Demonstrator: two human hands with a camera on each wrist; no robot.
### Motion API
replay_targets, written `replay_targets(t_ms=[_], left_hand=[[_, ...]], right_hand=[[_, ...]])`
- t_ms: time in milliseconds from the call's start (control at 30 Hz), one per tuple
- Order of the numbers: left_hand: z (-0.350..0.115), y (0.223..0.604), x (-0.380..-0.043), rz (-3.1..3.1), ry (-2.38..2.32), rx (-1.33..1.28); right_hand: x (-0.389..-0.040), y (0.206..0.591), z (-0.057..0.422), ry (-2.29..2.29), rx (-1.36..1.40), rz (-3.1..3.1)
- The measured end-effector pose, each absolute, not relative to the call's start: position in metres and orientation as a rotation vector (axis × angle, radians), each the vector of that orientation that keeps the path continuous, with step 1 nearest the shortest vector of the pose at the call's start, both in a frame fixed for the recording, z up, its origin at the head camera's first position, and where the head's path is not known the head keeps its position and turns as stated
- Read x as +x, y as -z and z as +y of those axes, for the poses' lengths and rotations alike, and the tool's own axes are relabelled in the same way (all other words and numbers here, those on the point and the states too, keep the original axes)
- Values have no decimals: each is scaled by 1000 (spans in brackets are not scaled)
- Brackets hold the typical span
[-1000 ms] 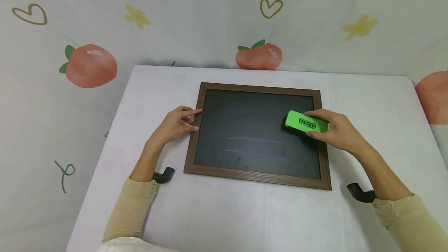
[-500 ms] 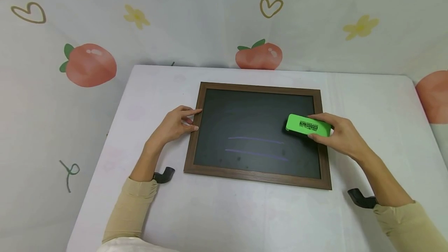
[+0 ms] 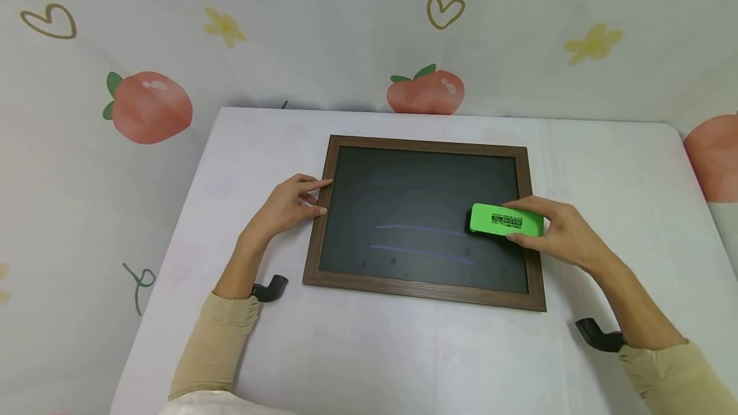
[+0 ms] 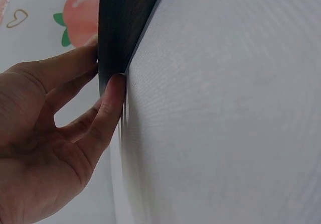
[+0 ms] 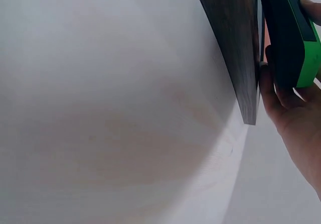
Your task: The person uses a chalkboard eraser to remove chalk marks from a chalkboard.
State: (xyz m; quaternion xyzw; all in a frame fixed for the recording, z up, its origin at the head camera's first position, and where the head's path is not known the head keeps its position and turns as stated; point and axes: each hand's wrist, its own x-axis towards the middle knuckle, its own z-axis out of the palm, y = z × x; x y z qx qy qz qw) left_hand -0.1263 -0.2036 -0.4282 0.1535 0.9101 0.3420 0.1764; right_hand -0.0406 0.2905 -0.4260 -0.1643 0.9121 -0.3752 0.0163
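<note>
A small blackboard (image 3: 403, 197) with a brown wooden frame lies flat, with two purple lines across its lower half. My left hand (image 3: 290, 202) rests at the frame's left side, index fingertip on the wood. In the left wrist view, the fingertips of the left hand (image 4: 65, 118) touch the edge of the frame (image 4: 118, 28). My right hand (image 3: 556, 229) grips a green magnetic eraser (image 3: 496, 218) between thumb and fingers over the board's right part. The right wrist view shows the eraser's dark underside (image 5: 283, 38) beside the frame's edge; whether it touches the board is unclear.
A white table (image 3: 380, 351) carries the blackboard. Behind it hangs a white cloth (image 3: 323, 50) printed with peaches, hearts and flowers. Black camera mounts stick out near the left wrist (image 3: 271, 288) and the right wrist (image 3: 599, 336).
My right hand has moved the eraser down the board's right side toward me, and it now sits at the right end of the upper purple line. The left hand stays put.
</note>
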Motion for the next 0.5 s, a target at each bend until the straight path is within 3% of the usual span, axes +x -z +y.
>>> replay_targets(t_ms=[500], left_hand=[[-205,431,-126,2600,-956,460]], right_hand=[[-35,432,291,1086,-576,2831]])
